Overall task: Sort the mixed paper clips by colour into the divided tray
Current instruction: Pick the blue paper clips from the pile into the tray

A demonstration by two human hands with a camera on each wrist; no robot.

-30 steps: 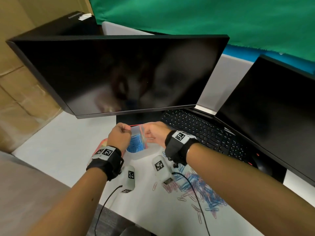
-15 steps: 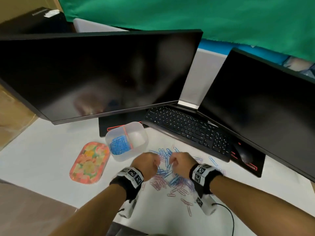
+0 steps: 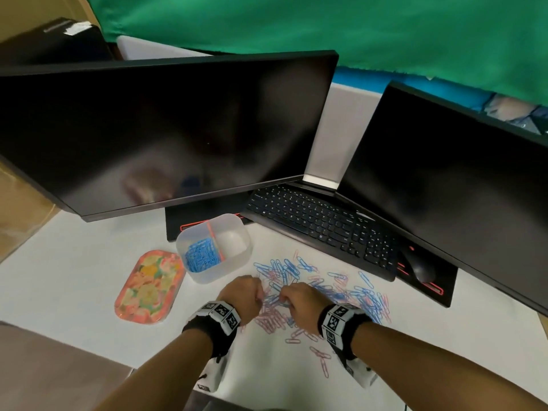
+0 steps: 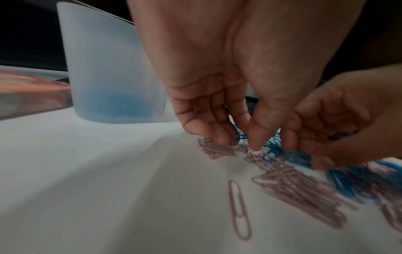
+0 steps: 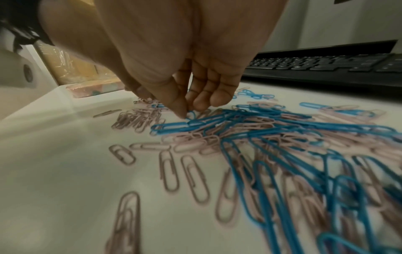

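A mixed heap of blue and pink paper clips [image 3: 323,295] lies on the white table. Behind it to the left stands the translucent divided tray [image 3: 234,259]; blue clips [image 3: 203,258] fill its left compartment and the right one is bare. Both hands reach down into the near left edge of the heap, knuckles almost touching. My left hand [image 3: 261,296] pinches a blue clip [image 4: 240,137] between thumb and finger, beside a bunch of pink clips [image 4: 215,150]. My right hand [image 3: 281,299] pinches another blue clip [image 5: 191,114] at its thumb tip [image 5: 181,111].
A floral oblong dish [image 3: 149,287] lies left of the tray. A black keyboard [image 3: 320,226] and mouse [image 3: 422,269] sit behind the heap, under two dark monitors [image 3: 166,129] [image 3: 450,179]. Loose pink clips [image 3: 321,355] lie toward me.
A second ago both hands were over the tray. They have come back toward me to the heap and now have their fingertips down among the clips.
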